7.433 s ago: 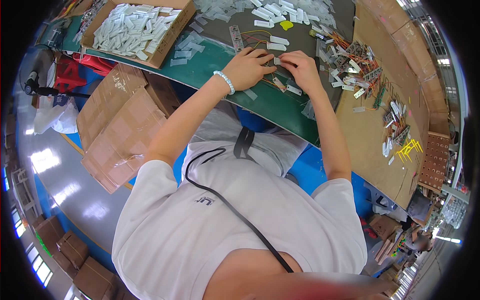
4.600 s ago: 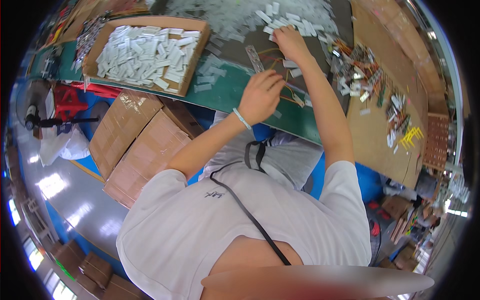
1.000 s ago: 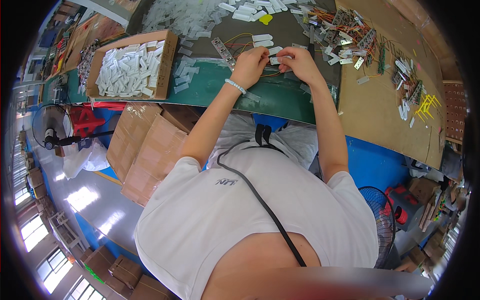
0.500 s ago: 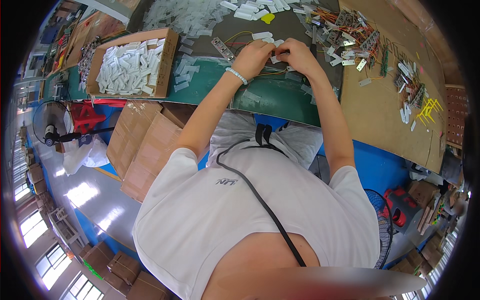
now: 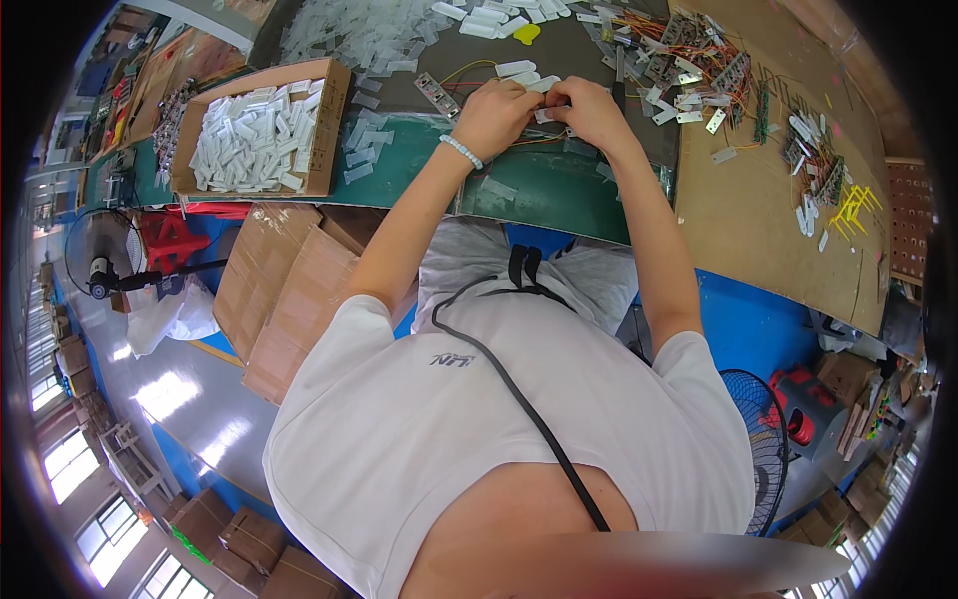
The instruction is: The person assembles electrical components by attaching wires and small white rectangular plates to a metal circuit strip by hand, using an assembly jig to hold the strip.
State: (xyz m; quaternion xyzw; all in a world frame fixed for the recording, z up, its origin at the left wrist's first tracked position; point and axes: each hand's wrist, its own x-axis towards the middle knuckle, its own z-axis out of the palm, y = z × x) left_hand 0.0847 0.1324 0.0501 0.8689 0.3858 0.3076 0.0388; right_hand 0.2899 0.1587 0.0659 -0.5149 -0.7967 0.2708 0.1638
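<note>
My left hand point(image 5: 496, 118), with a beaded bracelet at the wrist, and my right hand point(image 5: 591, 112) meet over the far part of the work table. Both are closed, fingertips nearly touching around a small white plastic piece point(image 5: 542, 116), mostly covered by the fingers. Thin orange wires point(image 5: 539, 139) run out beneath the hands. Left of my left hand lies a silver metal plate with holes point(image 5: 437, 95), a yellow wire point(image 5: 464, 72) looping from near it. Several white plastic covers point(image 5: 516, 69) rest just beyond the fingers.
A cardboard box point(image 5: 337, 135) of white plastic pieces stands at left. Clear plastic strips point(image 5: 349, 30) are heaped beyond. Wired metal parts point(image 5: 699, 70) pile up at right, beside a tool with a dark handle point(image 5: 619, 92). Yellow plastic pieces point(image 5: 855, 210) lie on the cardboard sheet point(image 5: 768, 230).
Both hands stay together over the same spot, with only slight finger movement. The whole view has shifted a little.
</note>
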